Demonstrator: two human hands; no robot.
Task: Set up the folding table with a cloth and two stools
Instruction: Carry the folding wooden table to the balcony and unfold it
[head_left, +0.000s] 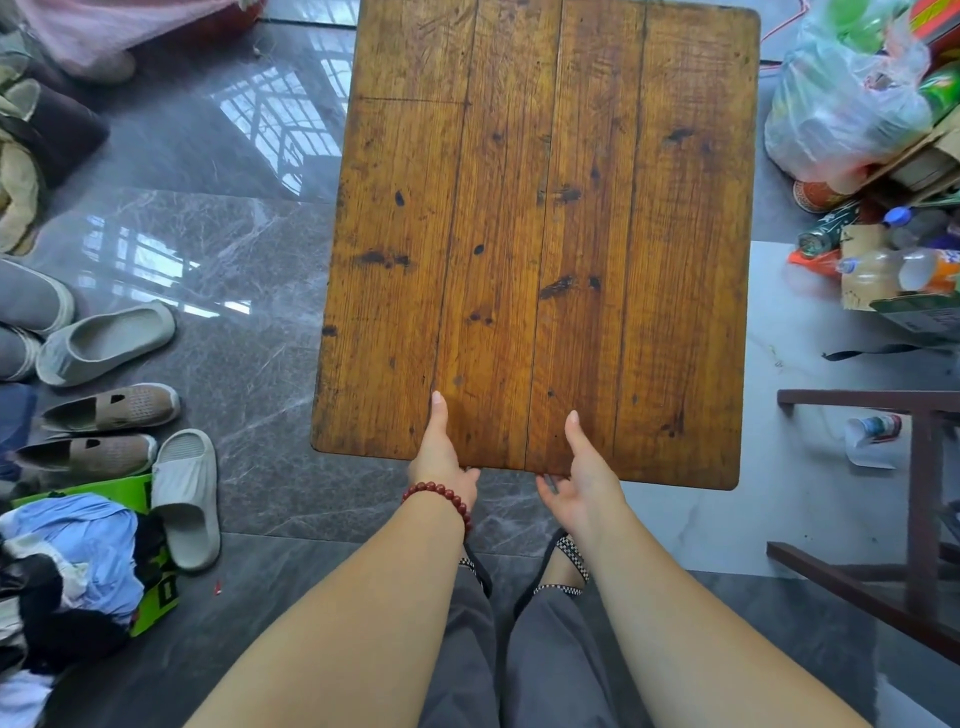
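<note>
Both hands are on the near edge of the wooden worktop (535, 234), close together and a little left of its middle. The left hand (441, 457), with a red bead bracelet (441, 496) on its wrist, lays its thumb flat on top of the boards, and its fingers are tucked under the edge, mostly hidden. The right hand (584, 483) does the same just beside it: thumb on top, fingers (544, 486) curled under the rim. So both hands clamp that edge between thumb and fingers.

The worktop fills the middle of the view and stretches away from the person. It is made of plank boards, worn and marked with dark knots, and its surface is bare. Its legs are out of sight beneath it. Under it is a glossy grey marble floor (249, 260) that reflects a window.

On the left, shoes (111, 410) and a pale slipper (187, 499) lie in a loose row, with a pile of clothes (67, 571) nearer the person. On the right, well apart from the worktop, sit a stuffed plastic bag (841, 104) and some bottles (904, 270). Nearer on that side stands a dark wooden frame (919, 493), and I cannot tell what it belongs to.
</note>
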